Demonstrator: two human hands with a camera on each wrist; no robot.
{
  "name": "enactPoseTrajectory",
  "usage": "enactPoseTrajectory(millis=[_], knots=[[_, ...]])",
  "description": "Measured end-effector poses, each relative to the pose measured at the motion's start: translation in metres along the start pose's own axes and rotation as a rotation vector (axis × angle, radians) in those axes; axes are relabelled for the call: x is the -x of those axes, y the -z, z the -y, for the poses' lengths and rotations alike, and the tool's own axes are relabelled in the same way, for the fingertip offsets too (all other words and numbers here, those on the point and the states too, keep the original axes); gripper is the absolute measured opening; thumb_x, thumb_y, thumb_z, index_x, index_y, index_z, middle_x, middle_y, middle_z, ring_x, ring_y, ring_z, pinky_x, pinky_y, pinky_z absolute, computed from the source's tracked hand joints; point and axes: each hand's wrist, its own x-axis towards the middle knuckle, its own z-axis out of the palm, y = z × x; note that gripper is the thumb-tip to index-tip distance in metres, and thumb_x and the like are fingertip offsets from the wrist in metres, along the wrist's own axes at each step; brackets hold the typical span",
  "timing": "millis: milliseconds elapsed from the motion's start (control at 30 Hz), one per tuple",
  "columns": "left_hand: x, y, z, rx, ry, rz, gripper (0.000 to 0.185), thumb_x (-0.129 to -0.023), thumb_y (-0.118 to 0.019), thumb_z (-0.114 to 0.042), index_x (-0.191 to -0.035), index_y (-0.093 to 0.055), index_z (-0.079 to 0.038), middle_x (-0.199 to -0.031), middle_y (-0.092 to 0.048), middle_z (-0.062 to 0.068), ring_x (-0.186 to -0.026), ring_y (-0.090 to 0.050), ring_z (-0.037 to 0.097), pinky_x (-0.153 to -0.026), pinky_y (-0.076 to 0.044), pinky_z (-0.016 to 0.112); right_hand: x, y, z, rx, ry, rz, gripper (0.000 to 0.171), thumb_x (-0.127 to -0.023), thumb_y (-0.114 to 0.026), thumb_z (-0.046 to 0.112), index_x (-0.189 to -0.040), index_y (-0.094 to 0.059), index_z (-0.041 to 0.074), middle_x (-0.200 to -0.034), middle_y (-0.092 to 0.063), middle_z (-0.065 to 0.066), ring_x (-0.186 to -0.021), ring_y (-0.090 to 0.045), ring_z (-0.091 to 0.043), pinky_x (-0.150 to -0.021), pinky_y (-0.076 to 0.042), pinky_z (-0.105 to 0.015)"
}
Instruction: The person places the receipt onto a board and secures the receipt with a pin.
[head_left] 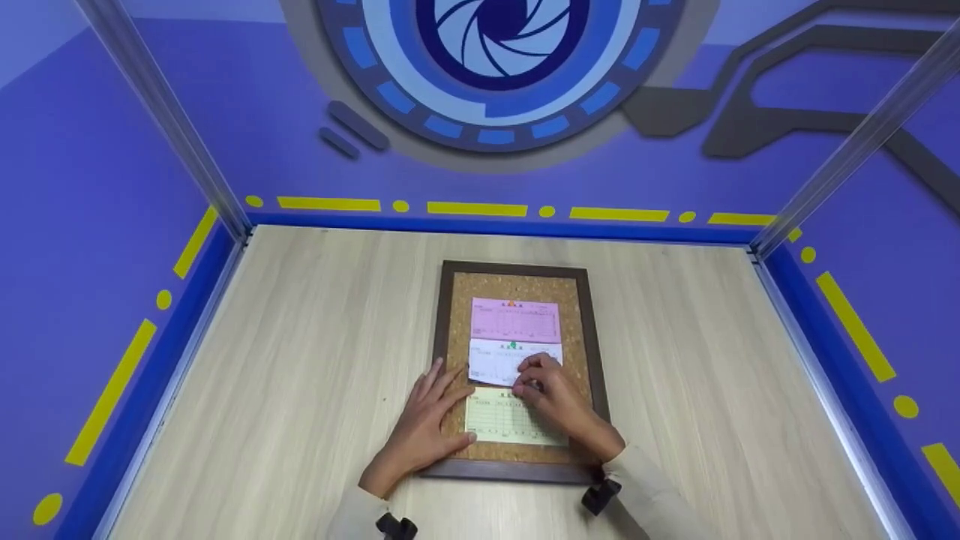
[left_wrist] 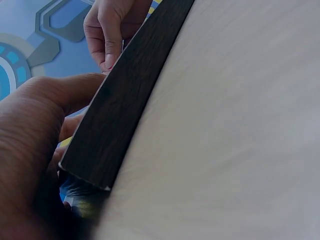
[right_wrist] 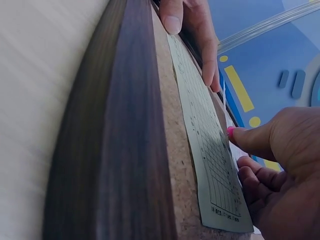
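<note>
A pale green paper form (head_left: pixel 495 420) lies on the lower part of a brown-framed cork board (head_left: pixel 459 450). At the form's top edge my right hand (head_left: pixel 559 401) pinches a pink push pin (right_wrist: pixel 230 131) between thumb and fingers. My left hand (head_left: pixel 429 427) rests with spread fingers on the board's left side, its thumb at the form's lower left corner and a fingertip at the upper left corner. Above lies a white form (head_left: pixel 491 364) with a green push pin (head_left: pixel 513 345) at its top; my right fingers overlap its lower right part.
A pink form (head_left: pixel 514 322) with an orange push pin (head_left: pixel 511 303) is highest on the cork. The board lies on a light wooden table (head_left: pixel 322 360). Blue printed walls (head_left: pixel 247 127) with metal corner posts (head_left: pixel 169 112) enclose the table at the back and sides.
</note>
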Motion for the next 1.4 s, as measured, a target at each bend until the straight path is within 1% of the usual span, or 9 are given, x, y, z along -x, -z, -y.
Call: enactPoseTrajectory(millis=[100, 233, 367, 467, 600, 733, 933, 1100, 1400], knots=[[0.0, 0.001, 0.0, -0.008, 0.002, 0.002, 0.074, -0.087, -0.087, -0.043, -0.152, -0.066, -0.017, -0.176, -0.039, 0.009, -0.169, -0.012, 0.042, -0.133, -0.011, 0.067, -0.001, -0.001, 0.0, 0.016, -0.007, 0.008, 0.008, -0.099, -0.08, 0.004, -0.091, -0.08, 0.005, -0.117, -0.066, -0.014, -0.11, -0.06, -0.024, -0.09, -0.052, -0.038], [-0.001, 0.0, 0.0, -0.026, -0.012, -0.008, 0.074, -0.086, -0.088, -0.043, -0.152, -0.066, -0.015, -0.175, -0.04, 0.01, -0.168, -0.014, 0.045, -0.132, -0.014, 0.069, -0.003, -0.002, 0.001, 0.044, -0.01, 0.015, 0.01, -0.098, -0.08, 0.003, -0.089, -0.079, 0.006, -0.117, -0.065, -0.014, -0.112, -0.059, -0.024, -0.094, -0.052, -0.042], [0.0, 0.0, 0.0, -0.025, -0.012, -0.01, 0.073, -0.086, -0.089, -0.042, -0.151, -0.067, -0.015, -0.175, -0.041, 0.01, -0.168, -0.015, 0.045, -0.131, -0.014, 0.07, -0.005, -0.003, 0.003, 0.065, -0.01, 0.014, 0.01, -0.096, -0.082, 0.0, -0.088, -0.079, 0.005, -0.115, -0.065, -0.014, -0.11, -0.059, -0.024, -0.093, -0.05, -0.044], [0.0, 0.001, 0.0, -0.024, -0.013, -0.008, 0.073, -0.086, -0.088, -0.042, -0.151, -0.067, -0.016, -0.175, -0.041, 0.01, -0.168, -0.014, 0.045, -0.132, -0.014, 0.069, -0.006, -0.004, 0.005, 0.067, -0.012, 0.003, 0.011, -0.094, -0.083, -0.003, -0.086, -0.079, 0.003, -0.112, -0.064, -0.013, -0.107, -0.058, -0.025, -0.091, -0.049, -0.043], [0.001, 0.001, 0.0, -0.027, -0.02, -0.009, 0.073, -0.086, -0.088, -0.044, -0.151, -0.067, -0.017, -0.175, -0.041, 0.01, -0.168, -0.014, 0.045, -0.132, -0.015, 0.069, -0.009, -0.005, 0.006, 0.063, -0.037, -0.006, 0.013, -0.091, -0.083, -0.006, -0.083, -0.078, 0.003, -0.108, -0.063, -0.012, -0.104, -0.056, -0.023, -0.087, -0.047, -0.038], [0.001, 0.001, -0.001, -0.025, -0.015, -0.007, 0.073, -0.086, -0.088, -0.044, -0.151, -0.067, -0.017, -0.175, -0.04, 0.009, -0.168, -0.014, 0.044, -0.132, -0.014, 0.068, -0.012, -0.005, 0.006, 0.034, -0.079, -0.003, 0.014, -0.089, -0.083, -0.008, -0.081, -0.078, 0.003, -0.107, -0.062, -0.01, -0.101, -0.054, -0.021, -0.085, -0.046, -0.032], [0.0, 0.001, -0.001, -0.023, -0.018, -0.009, 0.073, -0.086, -0.087, -0.043, -0.15, -0.067, -0.016, -0.175, -0.041, 0.01, -0.168, -0.015, 0.045, -0.132, -0.014, 0.07, -0.015, -0.003, 0.005, -0.068, -0.108, 0.005, 0.014, -0.088, -0.083, -0.009, -0.077, -0.076, -0.003, -0.101, -0.06, -0.01, -0.097, -0.052, -0.019, -0.082, -0.046, -0.028], [0.0, 0.0, 0.0, -0.026, -0.014, -0.005, 0.074, -0.085, -0.088, -0.041, -0.152, -0.066, -0.016, -0.176, -0.04, 0.009, -0.168, -0.014, 0.045, -0.132, -0.014, 0.069, -0.014, -0.002, 0.003, -0.099, -0.115, 0.001, 0.016, -0.089, -0.086, -0.005, -0.076, -0.077, -0.003, -0.099, -0.06, -0.009, -0.096, -0.051, -0.019, -0.082, -0.044, -0.027], [0.0, 0.0, -0.001, -0.024, -0.002, 0.0, 0.074, -0.086, -0.089, -0.043, -0.152, -0.066, -0.018, -0.175, -0.04, 0.009, -0.168, -0.014, 0.044, -0.132, -0.014, 0.068, -0.013, -0.001, 0.005, -0.139, -0.114, 0.005, 0.013, -0.089, -0.082, -0.008, -0.078, -0.076, -0.005, -0.099, -0.059, -0.011, -0.098, -0.052, -0.021, -0.085, -0.043, -0.028]])
